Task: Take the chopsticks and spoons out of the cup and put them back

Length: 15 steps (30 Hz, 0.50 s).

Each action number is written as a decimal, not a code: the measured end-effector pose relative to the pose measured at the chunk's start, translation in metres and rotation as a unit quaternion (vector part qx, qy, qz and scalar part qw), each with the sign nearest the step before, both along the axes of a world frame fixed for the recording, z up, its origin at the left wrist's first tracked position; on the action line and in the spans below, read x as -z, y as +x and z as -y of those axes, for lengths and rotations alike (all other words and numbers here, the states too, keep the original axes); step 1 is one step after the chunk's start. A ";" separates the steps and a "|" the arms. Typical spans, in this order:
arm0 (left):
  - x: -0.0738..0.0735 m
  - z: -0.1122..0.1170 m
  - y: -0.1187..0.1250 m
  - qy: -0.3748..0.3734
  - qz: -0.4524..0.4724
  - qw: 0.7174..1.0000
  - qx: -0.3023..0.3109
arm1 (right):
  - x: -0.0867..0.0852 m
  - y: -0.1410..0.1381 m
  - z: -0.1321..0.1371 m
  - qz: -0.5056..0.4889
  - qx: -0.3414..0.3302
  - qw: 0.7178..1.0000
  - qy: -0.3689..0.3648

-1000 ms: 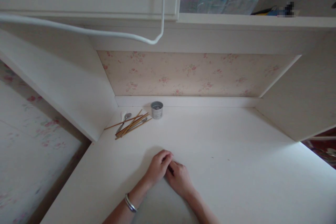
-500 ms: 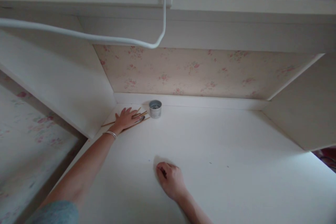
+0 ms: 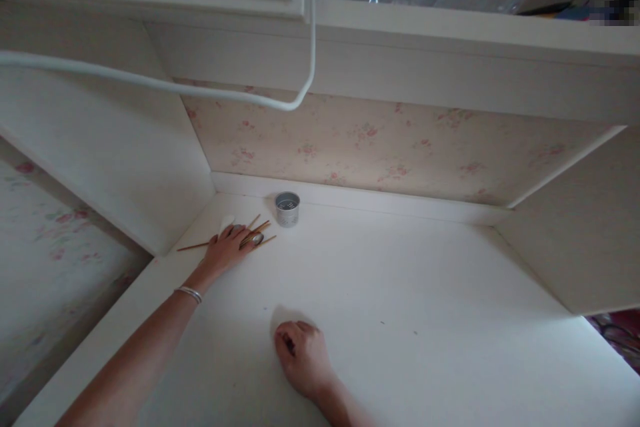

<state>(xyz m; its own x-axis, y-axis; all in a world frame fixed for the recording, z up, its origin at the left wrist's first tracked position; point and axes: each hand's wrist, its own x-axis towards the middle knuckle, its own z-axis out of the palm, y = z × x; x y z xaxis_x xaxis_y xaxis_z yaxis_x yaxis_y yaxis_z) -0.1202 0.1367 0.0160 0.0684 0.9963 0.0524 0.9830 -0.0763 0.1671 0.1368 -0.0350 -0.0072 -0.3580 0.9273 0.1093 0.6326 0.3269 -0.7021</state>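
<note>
Resting on the white tabletop [image 3: 450, 280], the person's right hand [image 3: 303, 359] curls in a loose fist, while the left hand [image 3: 227, 250] lies at its 11 o'clock; whether it grips anything cannot be told. At the left hand's 2 o'clock stands the perforated metal cup [image 3: 288, 217], and partly beneath that nearer hand lie thin wooden sticks [image 3: 263, 226], mostly running from 8 toward 2 o'clock, with a spoon's bowl [image 3: 258, 238] among them.
</note>
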 end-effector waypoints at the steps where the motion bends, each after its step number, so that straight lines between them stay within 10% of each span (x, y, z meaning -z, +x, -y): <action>1: 0.002 0.009 0.002 0.005 -0.002 1.000 -0.001 | 0.000 0.000 0.000 0.004 -0.005 1.000 0.000; 15: 0.011 0.105 0.003 0.053 -0.030 0.997 -0.035 | -0.003 -0.002 0.002 0.025 -0.009 1.000 -0.004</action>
<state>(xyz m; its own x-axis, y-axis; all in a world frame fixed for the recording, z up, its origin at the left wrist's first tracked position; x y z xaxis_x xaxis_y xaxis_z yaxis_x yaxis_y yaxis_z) -0.1172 0.0314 0.0049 0.0041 0.9878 0.1557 0.9946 -0.0202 0.1015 0.1351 -0.0374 -0.0037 -0.3795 0.9214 0.0843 0.6605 0.3336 -0.6727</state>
